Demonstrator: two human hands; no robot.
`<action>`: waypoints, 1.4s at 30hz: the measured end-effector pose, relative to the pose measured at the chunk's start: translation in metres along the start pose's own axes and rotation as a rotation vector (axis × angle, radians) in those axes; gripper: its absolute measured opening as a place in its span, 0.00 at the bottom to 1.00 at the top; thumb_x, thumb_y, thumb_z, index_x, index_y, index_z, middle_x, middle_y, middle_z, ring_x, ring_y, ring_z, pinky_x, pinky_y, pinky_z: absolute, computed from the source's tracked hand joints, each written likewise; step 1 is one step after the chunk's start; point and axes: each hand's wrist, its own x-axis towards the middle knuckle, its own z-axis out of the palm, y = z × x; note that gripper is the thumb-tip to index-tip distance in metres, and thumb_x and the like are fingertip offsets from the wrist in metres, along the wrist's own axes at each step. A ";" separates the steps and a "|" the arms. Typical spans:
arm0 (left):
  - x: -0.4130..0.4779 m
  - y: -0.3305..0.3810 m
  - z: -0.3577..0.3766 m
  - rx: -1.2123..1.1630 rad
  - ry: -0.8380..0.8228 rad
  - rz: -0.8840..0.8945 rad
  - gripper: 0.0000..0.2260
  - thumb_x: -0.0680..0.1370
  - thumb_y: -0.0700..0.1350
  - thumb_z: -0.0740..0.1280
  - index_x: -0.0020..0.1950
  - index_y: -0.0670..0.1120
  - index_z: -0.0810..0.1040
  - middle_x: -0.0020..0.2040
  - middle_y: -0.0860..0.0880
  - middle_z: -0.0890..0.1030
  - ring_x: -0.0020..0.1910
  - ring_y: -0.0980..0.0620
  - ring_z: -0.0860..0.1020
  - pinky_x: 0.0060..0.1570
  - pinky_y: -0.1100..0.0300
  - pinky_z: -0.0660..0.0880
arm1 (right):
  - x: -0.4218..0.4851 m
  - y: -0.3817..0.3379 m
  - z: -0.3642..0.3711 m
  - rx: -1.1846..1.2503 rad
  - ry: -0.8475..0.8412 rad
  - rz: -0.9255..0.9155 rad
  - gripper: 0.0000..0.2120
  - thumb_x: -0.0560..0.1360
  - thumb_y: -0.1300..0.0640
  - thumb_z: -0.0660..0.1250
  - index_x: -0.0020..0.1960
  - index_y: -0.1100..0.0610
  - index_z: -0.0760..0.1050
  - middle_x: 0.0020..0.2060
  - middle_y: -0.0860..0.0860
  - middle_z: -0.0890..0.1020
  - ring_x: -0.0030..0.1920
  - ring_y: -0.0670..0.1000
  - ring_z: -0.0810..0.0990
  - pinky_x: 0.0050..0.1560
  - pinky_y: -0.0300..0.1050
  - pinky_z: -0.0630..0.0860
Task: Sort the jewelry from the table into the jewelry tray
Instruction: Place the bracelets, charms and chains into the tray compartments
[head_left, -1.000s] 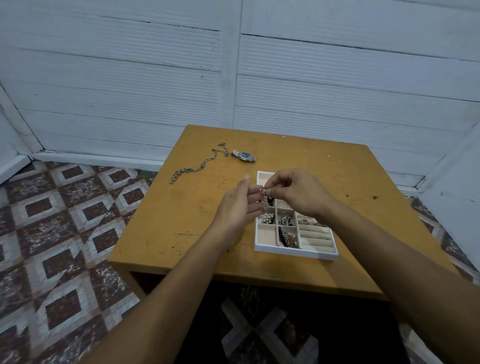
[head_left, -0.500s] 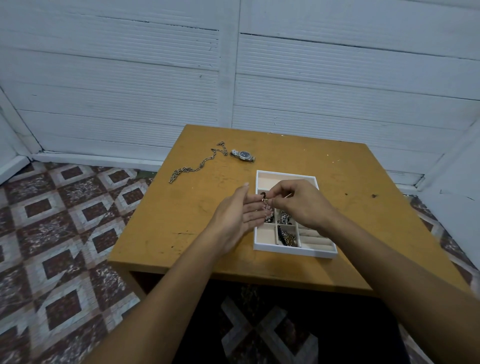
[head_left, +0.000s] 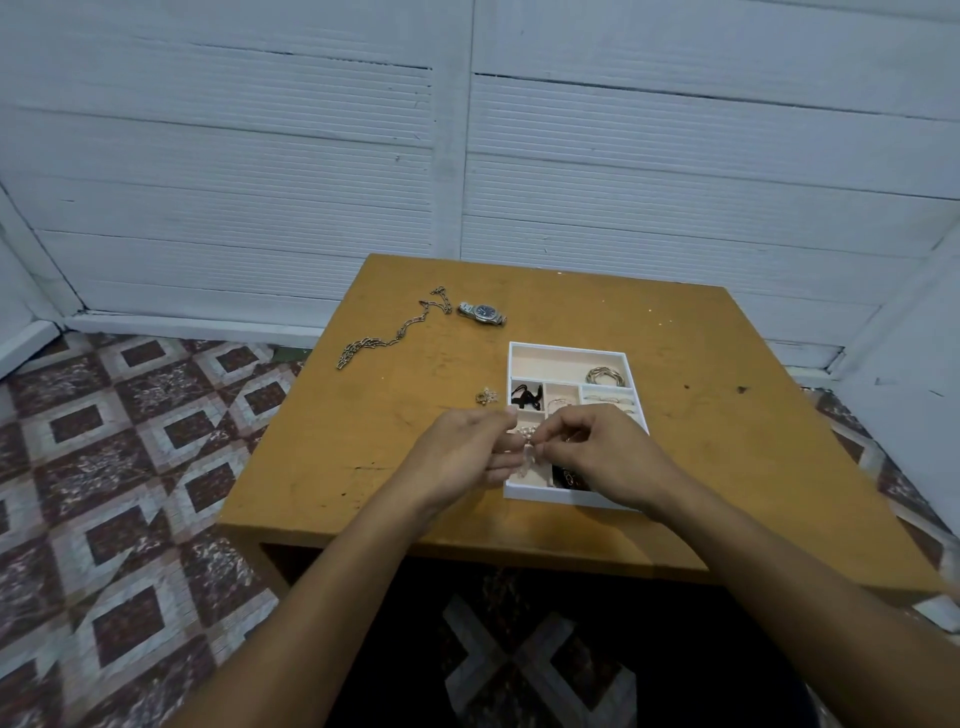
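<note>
Nearest the person, both hands met over the near-left corner of the jewelry tray (head_left: 567, 346). The right hand (head_left: 597, 452) had its thumb and forefinger closed in a pinch on a small pale piece (head_left: 528, 460), which hung blurred above the tray's near-left compartment and was not yet set down. The left hand (head_left: 460, 457) reached in from the tray's left side, its fingertips up against the same piece. Whether it gripped the piece or only steadied it could not be told.

Under the right hand, a dark item (head_left: 567, 478) lay in a near compartment of the tray. Further back, pale beads (head_left: 527, 430) showed in a left compartment, with a black item (head_left: 524, 397) in the compartment behind them. To the right of that, rings (head_left: 608, 402) sat in the padded rolls. A set of bangles (head_left: 605, 375) rested at the right end of the wide far compartment.

Most of the sorting therefore looked done, though three things remained on the table (head_left: 701, 415). A small charm (head_left: 487, 396) lay just left of the tray. A chain necklace (head_left: 395, 332) stretched out well off to the tray's far left. A wristwatch (head_left: 482, 313) lay beyond the tray's far-left corner. After the piece in hand, those three were judged to be what was left.
</note>
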 end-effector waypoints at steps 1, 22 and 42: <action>-0.001 0.000 -0.001 0.021 0.003 0.010 0.14 0.80 0.51 0.62 0.60 0.44 0.77 0.51 0.44 0.84 0.48 0.50 0.84 0.54 0.54 0.79 | -0.001 0.001 0.000 -0.008 0.007 0.001 0.03 0.74 0.60 0.71 0.42 0.54 0.82 0.29 0.45 0.78 0.26 0.39 0.72 0.29 0.29 0.66; 0.027 -0.043 -0.045 1.076 0.314 0.404 0.22 0.80 0.51 0.60 0.73 0.48 0.67 0.72 0.51 0.69 0.70 0.54 0.63 0.69 0.60 0.59 | 0.086 -0.026 0.031 -0.565 0.087 -0.102 0.07 0.72 0.57 0.66 0.49 0.53 0.80 0.51 0.52 0.79 0.54 0.54 0.77 0.54 0.51 0.76; 0.029 -0.054 -0.050 1.201 0.265 0.406 0.22 0.81 0.55 0.56 0.74 0.51 0.65 0.76 0.53 0.62 0.75 0.53 0.56 0.73 0.57 0.53 | 0.102 -0.022 0.042 -0.902 0.046 -0.089 0.09 0.76 0.54 0.61 0.52 0.54 0.78 0.56 0.53 0.73 0.60 0.56 0.65 0.55 0.53 0.64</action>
